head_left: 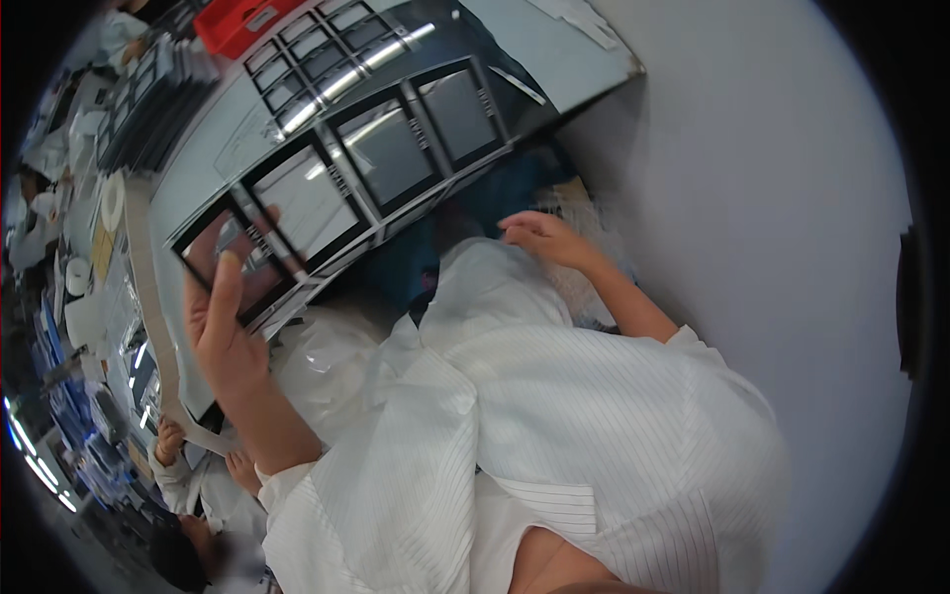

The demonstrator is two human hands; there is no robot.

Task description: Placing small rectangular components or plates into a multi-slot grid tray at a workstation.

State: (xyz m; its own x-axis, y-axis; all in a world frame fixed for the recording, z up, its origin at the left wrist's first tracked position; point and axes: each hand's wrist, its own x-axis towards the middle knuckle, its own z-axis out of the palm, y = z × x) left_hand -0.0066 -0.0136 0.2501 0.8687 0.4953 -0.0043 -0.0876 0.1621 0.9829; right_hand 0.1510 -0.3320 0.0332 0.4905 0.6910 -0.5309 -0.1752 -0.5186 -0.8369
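My left hand (226, 317) grips the near left end of a long clear sheet, thumb on top and fingers showing through from behind. The sheet (372, 220) carries a row of several black-bordered rectangular windows and is tilted above the table edge. Near my lap, my right hand (549, 238) is away from the sheet, its fingers loosely curled together and nothing visible in them. Beyond the sheet, a second panel (325, 54) with a grid of smaller black-framed windows lies on the table, reflecting a bright light strip.
The pale table (584, 74) ends at a corner on the right, beside a plain grey wall (772, 198). A red bin (233, 28) and a stack of dark-framed panels (158, 104) stand at far left. Another person (203, 530) works at lower left, beside a cluttered bench.
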